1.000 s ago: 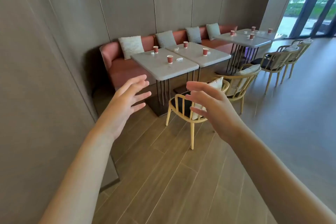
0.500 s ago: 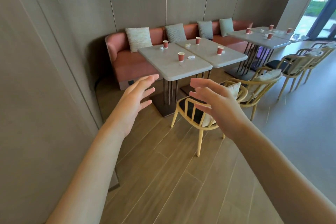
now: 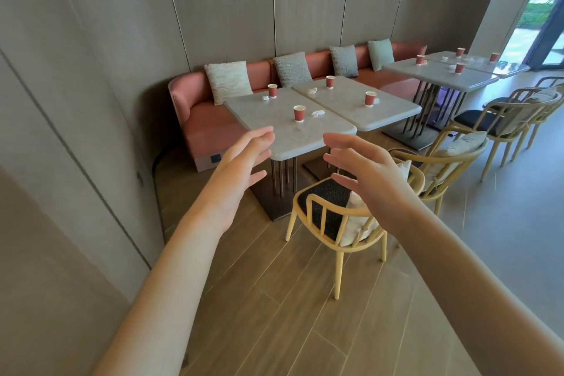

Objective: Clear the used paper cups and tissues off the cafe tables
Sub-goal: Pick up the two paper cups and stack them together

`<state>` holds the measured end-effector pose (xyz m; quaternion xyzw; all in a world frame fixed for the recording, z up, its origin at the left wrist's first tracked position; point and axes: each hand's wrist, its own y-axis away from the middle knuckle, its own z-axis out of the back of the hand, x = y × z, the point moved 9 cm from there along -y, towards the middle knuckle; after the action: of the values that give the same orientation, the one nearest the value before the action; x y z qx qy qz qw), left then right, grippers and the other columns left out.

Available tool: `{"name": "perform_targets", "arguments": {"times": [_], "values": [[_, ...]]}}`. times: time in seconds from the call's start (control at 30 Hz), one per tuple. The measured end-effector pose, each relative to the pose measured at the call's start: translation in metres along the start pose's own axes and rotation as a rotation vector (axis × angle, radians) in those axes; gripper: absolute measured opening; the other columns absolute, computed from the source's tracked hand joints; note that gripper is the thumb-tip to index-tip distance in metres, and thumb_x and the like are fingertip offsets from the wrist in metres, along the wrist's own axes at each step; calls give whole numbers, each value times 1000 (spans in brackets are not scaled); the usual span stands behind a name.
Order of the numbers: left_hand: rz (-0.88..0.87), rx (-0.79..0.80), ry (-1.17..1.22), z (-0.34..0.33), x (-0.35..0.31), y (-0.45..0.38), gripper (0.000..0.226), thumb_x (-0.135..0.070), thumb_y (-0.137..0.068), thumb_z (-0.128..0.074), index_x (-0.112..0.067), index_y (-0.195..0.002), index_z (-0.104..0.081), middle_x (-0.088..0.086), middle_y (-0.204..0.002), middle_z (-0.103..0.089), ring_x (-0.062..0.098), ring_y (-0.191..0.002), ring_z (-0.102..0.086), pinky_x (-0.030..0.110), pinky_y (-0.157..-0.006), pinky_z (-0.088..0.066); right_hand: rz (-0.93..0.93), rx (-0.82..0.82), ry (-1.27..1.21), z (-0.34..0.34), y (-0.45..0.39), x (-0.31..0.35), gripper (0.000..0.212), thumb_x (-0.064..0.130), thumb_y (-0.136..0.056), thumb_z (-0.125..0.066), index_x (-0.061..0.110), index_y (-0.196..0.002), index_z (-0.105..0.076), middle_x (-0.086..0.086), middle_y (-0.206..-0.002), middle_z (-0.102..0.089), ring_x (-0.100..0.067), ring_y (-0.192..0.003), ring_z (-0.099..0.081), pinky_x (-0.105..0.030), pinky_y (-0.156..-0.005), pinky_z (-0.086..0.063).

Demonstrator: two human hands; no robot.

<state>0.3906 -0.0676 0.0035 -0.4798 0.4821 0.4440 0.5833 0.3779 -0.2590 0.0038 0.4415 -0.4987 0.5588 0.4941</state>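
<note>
Two grey tables stand pushed together ahead of me. The near table (image 3: pixel 268 119) carries a red paper cup (image 3: pixel 299 113) with a crumpled tissue (image 3: pixel 317 113) beside it, plus a second cup (image 3: pixel 272 90) and tissue (image 3: pixel 265 98) at its far edge. The adjoining table (image 3: pixel 393 110) holds two red cups (image 3: pixel 369 98) (image 3: pixel 330 81) and a tissue (image 3: pixel 312 90). My left hand (image 3: pixel 241 168) and my right hand (image 3: pixel 366 174) are stretched out in front, fingers spread, holding nothing, short of the near table's front edge.
A pink bench (image 3: pixel 207 125) with cushions runs along the wall behind the tables. A wooden chair (image 3: pixel 335 220) with a dark seat stands under my right hand, more chairs (image 3: pixel 451 159) to the right. Farther tables (image 3: pixel 442 75) at the back right carry several red cups.
The tables have come closer and shifted right in view as I walk toward them. Both hands stay raised and open, now reaching the near table's front edge in the image.
</note>
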Motion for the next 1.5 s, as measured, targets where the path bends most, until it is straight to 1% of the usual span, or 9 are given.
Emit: {"name": "perform_targets", "arguments": {"times": [0.2,0.33,0.43,0.67,0.77,1.0,1.2,1.33,1.5], "values": [[-15,27,-2,-45,-11,-89,45,-67,-75,-60,-50,-117,-64,-16,-138,-58,3,-129,-54,42,-115,-40,-12,19,35,59,-79,-7,35,29,-98,-54,34,-133,-57,14,-139,-53,-8,-130,-48,-44,-112,-39],[-30,20,12,-63,-10,-139,31,-66,-76,-61,-55,-104,-69,-28,-122,-65,-2,-125,-57,39,-112,-43,-16,58,49,81,-127,-10,35,35,-96,-56,39,-131,-57,15,-138,-53,-8,-130,-47,-44,-112,-39],[-36,19,15,-72,-6,-170,33,-68,-72,-61,-57,-102,-70,-33,-115,-67,-3,-123,-58,37,-110,-44,3,64,35,90,-155,-8,31,36,-95,-57,41,-126,-59,18,-132,-57,-6,-127,-50,-43,-110,-40],[-38,1,23,-66,6,-236,35,-69,-72,-61,-57,-104,-69,-31,-121,-64,-3,-124,-58,37,-111,-43,13,73,28,90,-222,-12,24,34,-96,-56,42,-118,-61,17,-129,-57,-5,-124,-52,-43,-108,-42],[-32,5,19,-57,16,-268,32,-65,-79,-60,-55,-108,-69,-33,-116,-66,-4,-122,-59,36,-110,-44,11,67,20,82,-251,-19,26,36,-95,-58,39,-120,-62,19,-126,-59,-3,-121,-54,-42,-107,-44],[-27,18,29,-14,28,-352,50,-72,-67,-63,-51,-112,-70,-27,-124,-65,-2,-121,-60,35,-108,-47,11,29,6,50,-338,-23,34,29,-95,-58,30,-129,-60,12,-127,-61,-5,-118,-57,-40,-106,-45],[-25,50,23,37,33,-433,59,-73,-64,-63,-48,-118,-68,-28,-124,-65,-1,-122,-60,33,-104,-48,17,4,39,10,-419,-19,34,28,-96,-57,28,-130,-58,-1,-120,-63,-16,-114,-60,-37,-102,-49],[-18,73,26,68,39,-479,64,-73,-62,-62,-46,-119,-68,-22,-132,-62,2,-125,-58,33,-105,-47,23,-16,24,-11,-467,-21,36,26,-97,-57,27,-133,-57,8,-131,-58,-10,-117,-58,-32,-99,-50],[-4,83,48,102,60,-524,62,-72,-63,-64,-45,-118,-70,-27,-123,-67,0,-120,-61,34,-104,-48,23,-73,-1,-26,-512,-34,34,24,-97,-58,26,-130,-59,7,-129,-60,-9,-116,-59,-28,-91,-53]]}}
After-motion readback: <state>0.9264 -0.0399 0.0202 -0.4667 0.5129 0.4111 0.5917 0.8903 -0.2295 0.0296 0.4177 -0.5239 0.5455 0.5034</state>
